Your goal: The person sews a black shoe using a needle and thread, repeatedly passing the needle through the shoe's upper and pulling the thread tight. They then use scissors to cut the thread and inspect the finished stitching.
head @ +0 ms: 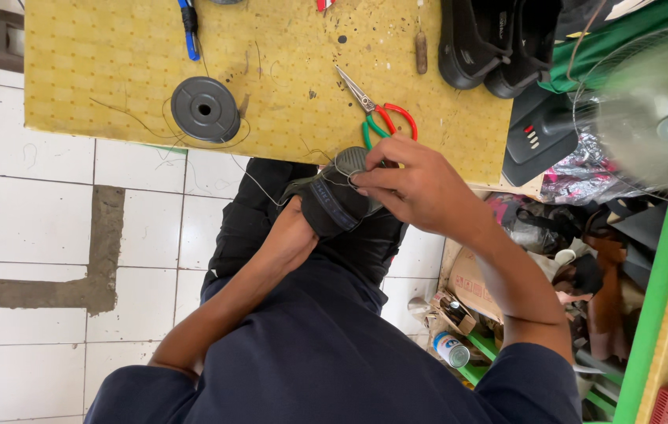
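Head view: the person sits at the near edge of a yellow table (98,86), working a dark sandal (332,202) held above the lap. The left hand (290,235) is pushed inside the sandal, so its fingers are hidden and it cannot be told whether they are spread or closed. The right hand (416,188) lies on top of the sandal, fingers together and pinched at the strap edge (357,179), apparently on a needle or the thread; the needle itself is too small to make out. A thin thread (259,184) runs from the sandal toward the black thread spool (205,109) on the table. Red-and-green-handled scissors (379,116) lie just beyond the right hand.

Judgement: the step is hand-stitching. Done well, the inner hand braces the strap firmly, the thread stays taut without snagging the table edge, and the stitch is pulled straight, away from the hidden fingers.
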